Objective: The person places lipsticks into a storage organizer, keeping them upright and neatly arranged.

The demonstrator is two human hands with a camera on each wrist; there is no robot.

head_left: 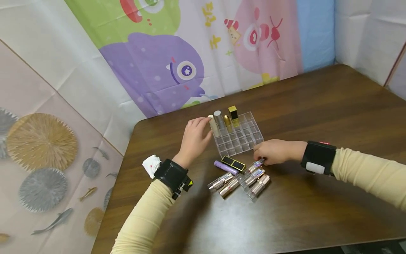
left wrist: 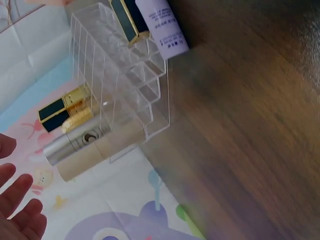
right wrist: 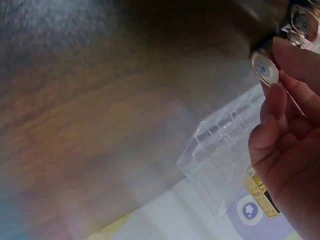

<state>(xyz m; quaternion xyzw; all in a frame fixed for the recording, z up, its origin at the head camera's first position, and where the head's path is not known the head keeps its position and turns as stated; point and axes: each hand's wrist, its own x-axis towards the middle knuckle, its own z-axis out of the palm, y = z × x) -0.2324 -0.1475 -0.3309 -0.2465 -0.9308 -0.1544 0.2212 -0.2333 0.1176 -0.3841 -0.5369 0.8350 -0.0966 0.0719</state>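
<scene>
A clear stepped lipstick organizer [head_left: 236,143] stands on the table. In its back row are a cream tube [head_left: 214,126], a silver tube [head_left: 218,119], a gold rounded tube [head_left: 227,121] and a black-and-gold lipstick [head_left: 233,113]. Beside the cream tube is my left hand [head_left: 194,139]; its spread fingers [left wrist: 17,195] are apart from the tubes in the left wrist view. At the organizer's front right corner, my right hand [head_left: 275,151] pinches a shiny lipstick [right wrist: 265,69] between thumb and fingers, at the upper end of the loose pile.
Several metallic lipsticks [head_left: 229,187] lie in front of the organizer, with a purple tube [head_left: 226,168] and a black-and-gold case [head_left: 233,163]. A crumpled white tissue [head_left: 151,165] sits by the left wrist. Behind the table [head_left: 317,116] hangs a cartoon curtain [head_left: 152,77].
</scene>
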